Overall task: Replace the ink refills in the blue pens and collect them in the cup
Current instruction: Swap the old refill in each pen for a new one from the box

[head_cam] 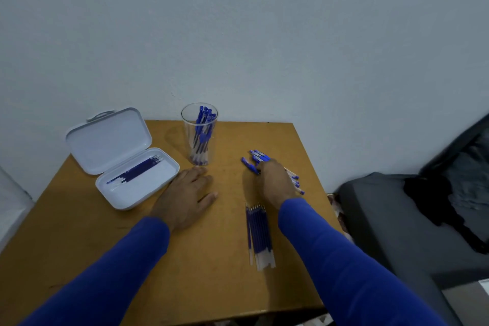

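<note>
A clear cup (pixel 199 135) with several blue pens stands at the back of the wooden table (pixel 185 272). My left hand (pixel 186 194) lies flat on the table just in front of the cup, fingers relaxed, holding nothing. My right hand (pixel 275 182) covers a pile of blue pens (pixel 255 157) at the right; its fingers curl over one pen, though the grip itself is hidden. A row of ink refills (pixel 259 235) lies near the right forearm. An open white case (pixel 132 180) at the left holds more refills (pixel 137 171).
The table stands against a pale wall. A dark grey seat (pixel 397 214) with black cloth is close to the table's right edge. The white case's lid (pixel 108 137) tilts up at the back left.
</note>
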Motion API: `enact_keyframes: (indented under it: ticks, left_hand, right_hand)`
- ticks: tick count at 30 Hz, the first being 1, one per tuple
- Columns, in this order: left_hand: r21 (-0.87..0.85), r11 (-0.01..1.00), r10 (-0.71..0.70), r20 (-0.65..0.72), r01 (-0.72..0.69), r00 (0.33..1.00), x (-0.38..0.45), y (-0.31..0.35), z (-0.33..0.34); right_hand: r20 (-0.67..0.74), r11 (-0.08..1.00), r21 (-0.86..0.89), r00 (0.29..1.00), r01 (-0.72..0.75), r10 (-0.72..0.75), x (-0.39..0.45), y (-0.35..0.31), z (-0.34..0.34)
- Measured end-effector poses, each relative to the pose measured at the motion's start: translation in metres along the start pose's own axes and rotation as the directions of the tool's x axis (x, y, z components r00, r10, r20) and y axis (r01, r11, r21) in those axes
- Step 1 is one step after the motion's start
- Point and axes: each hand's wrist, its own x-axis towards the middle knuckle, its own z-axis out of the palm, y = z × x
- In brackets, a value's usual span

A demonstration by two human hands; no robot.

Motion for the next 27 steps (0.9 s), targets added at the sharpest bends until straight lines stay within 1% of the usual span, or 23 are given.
enact_keyframes:
  ticks: [2,6,8,11,16,17,18,19,22,24,25,26,27]
  left_hand:
    - [-0.004,1.0,0.001,-0.001,-0.001,1.0,-0.001,0.001,-0.001]
    - [-0.002,1.0,-0.004,0.001,0.004,1.0,-0.001,0.002,-0.002]
    - [-0.004,1.0,-0.006,0.005,0.006,1.0,-0.001,0.001,-0.002]
    - [-0.005,1.0,0.006,-0.005,-0.006,1.0,0.0,0.001,-0.001]
    - [-0.013,1.0,-0.003,-0.009,0.003,1.0,0.001,0.001,0.001]
    - [-0.014,1.0,-0.005,-0.017,0.004,1.0,0.0,0.002,0.001]
    - [-0.013,1.0,-0.002,-0.028,0.001,1.0,-0.002,0.003,0.0]
    - [-0.007,1.0,0.008,-0.044,-0.008,0.999,-0.004,0.006,0.0]
    - [0.013,0.999,0.049,-0.092,-0.048,0.995,-0.012,0.012,-0.004]
    - [-0.008,0.998,0.066,-0.103,-0.068,0.992,-0.02,0.012,-0.007]
    - [-0.034,0.997,0.068,-0.102,-0.072,0.992,-0.024,0.011,-0.008]
    - [-0.068,0.995,0.063,-0.098,-0.07,0.993,-0.03,0.01,-0.009]
    - [-0.101,0.992,0.062,-0.099,-0.071,0.993,-0.035,0.009,-0.01]
  right_hand:
    - [-0.075,1.0,0.025,0.997,0.004,-0.002,0.0,0.001,0.006]
    - [-0.134,0.998,0.057,0.991,0.023,-0.015,0.0,0.003,0.014]
    - [-0.133,0.995,0.091,0.991,0.03,-0.017,0.0,0.001,0.011]
    - [-0.057,0.997,0.06,0.998,0.043,-0.04,-0.003,-0.002,0.004]
    - [-0.139,0.987,0.11,0.985,0.116,-0.1,-0.017,-0.009,-0.005]
    - [-0.135,0.977,0.18,0.987,0.114,-0.09,-0.024,-0.014,-0.008]
    - [-0.127,0.95,0.292,0.989,0.112,-0.077,-0.03,-0.018,-0.011]
    - [-0.108,0.899,0.425,0.992,0.103,-0.063,-0.038,-0.021,-0.013]
    - [-0.02,0.683,0.729,0.999,0.041,-0.038,-0.062,-0.034,-0.016]
    - [0.091,0.522,0.851,0.995,-0.052,-0.048,-0.08,-0.044,-0.017]
    - [0.146,0.465,0.879,0.987,-0.1,-0.064,-0.086,-0.048,-0.015]
    - [0.193,0.433,0.891,0.978,-0.139,-0.084,-0.092,-0.053,-0.014]
    - [0.224,0.426,0.891,0.968,-0.157,-0.113,-0.097,-0.057,-0.009]
